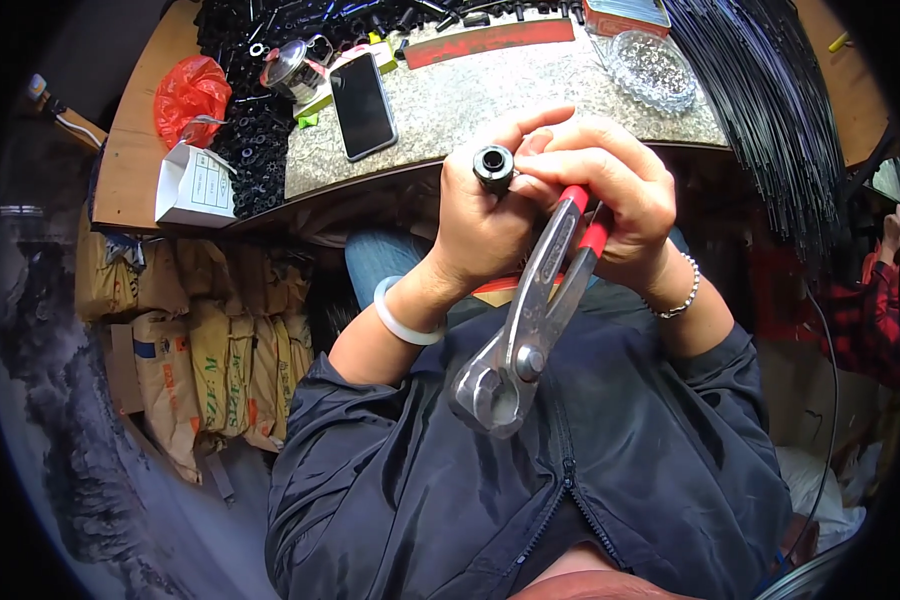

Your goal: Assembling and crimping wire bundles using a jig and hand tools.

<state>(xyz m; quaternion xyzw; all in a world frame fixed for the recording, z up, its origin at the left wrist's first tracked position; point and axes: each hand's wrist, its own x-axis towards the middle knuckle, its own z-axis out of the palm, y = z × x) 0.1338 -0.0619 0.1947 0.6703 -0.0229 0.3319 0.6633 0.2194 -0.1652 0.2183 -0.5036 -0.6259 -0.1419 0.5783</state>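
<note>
While the two hands meet at chest height near the table's front edge, the left hand (470,220) is closed around a black tube (493,167), whose round open end faces up toward the camera. How far the tube extends inside the grip cannot be told. The right hand (625,190) is curled around the red-sleeved handles of a pair of pliers (542,305), its fingertips just beside the tube; whether they touch it is unclear. The tool's metal head hangs toward the person, in front of a dark zipped jacket (650,430), with the two handles slightly apart. A white bangle (406,314) circles the left wrist, and a beaded bracelet (690,290) the right.

Beyond the hands, a mottled grey slab (450,95) covers the middle of the table. A dark-screened phone (363,106) lies on its left part, a red strip (490,42) along its far side, and a clear glass dish (654,72) near its far right corner. Left of the slab is a heap of small black parts (258,160), with a white box (196,188) and a red plastic bag (192,98) beside it. A bundle of thin black rods (760,110) droops over the table's right side. Brown sacks (170,380) stand below on the left; at the far right shows another person's red-and-black checked sleeve (873,310).
</note>
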